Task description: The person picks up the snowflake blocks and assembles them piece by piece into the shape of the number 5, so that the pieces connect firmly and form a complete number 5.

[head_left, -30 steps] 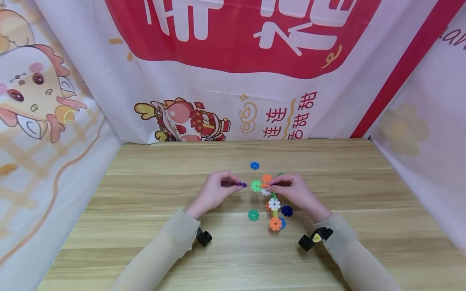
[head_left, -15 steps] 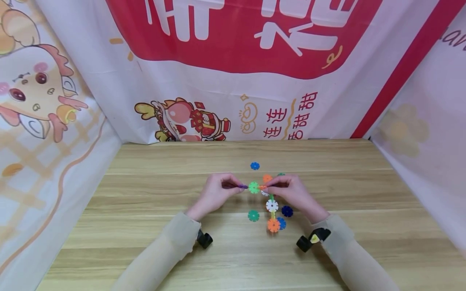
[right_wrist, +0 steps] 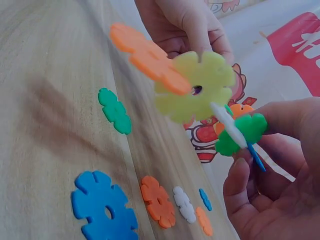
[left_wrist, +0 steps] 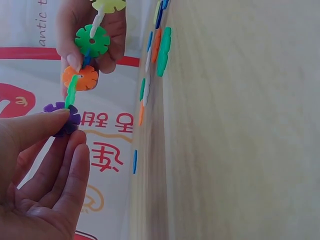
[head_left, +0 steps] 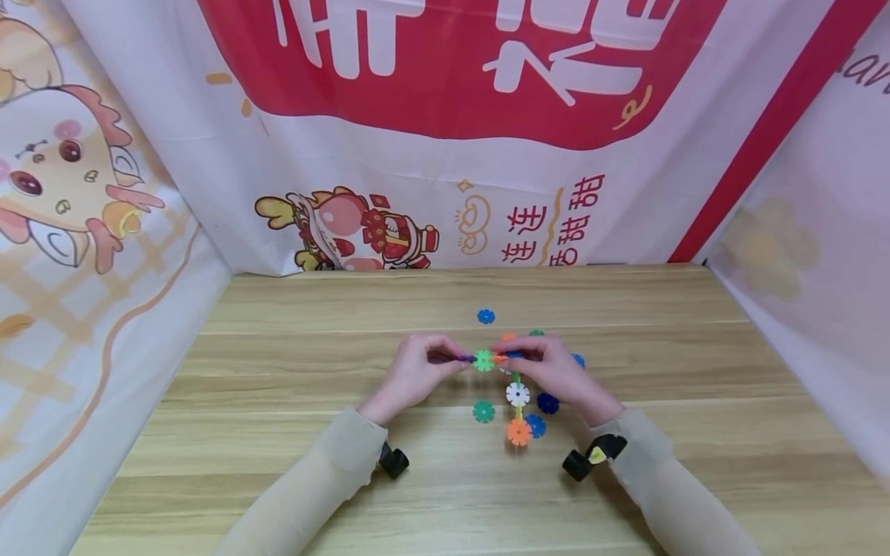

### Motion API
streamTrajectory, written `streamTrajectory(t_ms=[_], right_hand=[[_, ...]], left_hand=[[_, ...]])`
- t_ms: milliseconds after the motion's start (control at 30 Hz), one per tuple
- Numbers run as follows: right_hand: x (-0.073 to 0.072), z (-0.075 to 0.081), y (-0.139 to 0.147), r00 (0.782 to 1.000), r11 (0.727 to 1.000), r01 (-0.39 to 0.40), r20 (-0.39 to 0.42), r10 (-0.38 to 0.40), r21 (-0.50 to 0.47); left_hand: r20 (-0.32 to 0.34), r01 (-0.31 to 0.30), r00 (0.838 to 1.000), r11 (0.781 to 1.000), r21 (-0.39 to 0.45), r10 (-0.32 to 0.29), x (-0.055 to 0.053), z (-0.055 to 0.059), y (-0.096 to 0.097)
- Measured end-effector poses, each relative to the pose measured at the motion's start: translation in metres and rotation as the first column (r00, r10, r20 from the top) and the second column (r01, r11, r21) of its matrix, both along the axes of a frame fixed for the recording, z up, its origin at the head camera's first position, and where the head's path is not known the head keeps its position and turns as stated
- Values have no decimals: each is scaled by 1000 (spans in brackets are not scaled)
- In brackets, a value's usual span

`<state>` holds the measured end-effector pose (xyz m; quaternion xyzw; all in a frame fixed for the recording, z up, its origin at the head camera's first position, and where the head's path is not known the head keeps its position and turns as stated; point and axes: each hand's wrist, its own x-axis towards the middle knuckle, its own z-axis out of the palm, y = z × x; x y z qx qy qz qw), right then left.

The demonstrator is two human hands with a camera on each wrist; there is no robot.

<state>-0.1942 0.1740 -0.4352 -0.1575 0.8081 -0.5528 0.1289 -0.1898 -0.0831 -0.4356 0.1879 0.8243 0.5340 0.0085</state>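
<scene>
My left hand (head_left: 410, 378) pinches a purple notched snowflake disc (left_wrist: 62, 119) between thumb and fingers. A light green disc (head_left: 484, 361), edge-on in the left wrist view, meets the purple disc's rim. It belongs to a chain of interlocked discs: orange (left_wrist: 80, 77), blue (left_wrist: 87, 59), green (left_wrist: 92, 41), white (head_left: 518, 394), yellow (right_wrist: 197, 87) and a last orange disc (head_left: 518, 432). My right hand (head_left: 556, 374) grips this chain around the blue disc, beside the orange and green ones. The chain's far end hangs toward the person, above the tabletop. Fingers partly cover the blue disc.
Loose discs lie on the wooden table (head_left: 313, 479): a green one (head_left: 484, 411), a blue one (head_left: 486, 316) farther back, and several more under and around the right hand, including a dark blue one (head_left: 548, 403). A printed cloth (head_left: 389, 154) hangs behind the table.
My right hand has moved slightly left and toward the person with the chain. The gap between the light green and purple discs has closed. A blue loose disc now shows beyond the right hand.
</scene>
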Motion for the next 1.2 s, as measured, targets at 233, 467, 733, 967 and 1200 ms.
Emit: streamTrajectory(t_ms=[233,467,733,967,1200], right_hand=[[2,4,-7,999,999,32,24,-32,11],[2,5,-10,998,998,56,42,-57,19],[0,4,-10,999,998,43,27,-44,35],[-2,3,-8,1000,998,15,3,-15,53],[-2,6,-4,992,994,-70,-96,77,81]], left_hand=[[-1,-4,1000,1000,2,4,1,0,2],[16,-6,1000,1000,6,6,3,2,3],[10,-6,1000,1000,0,6,3,2,3],[5,23,1000,1000,-1,-23,4,4,2],[15,97,995,995,3,-97,6,9,-1]])
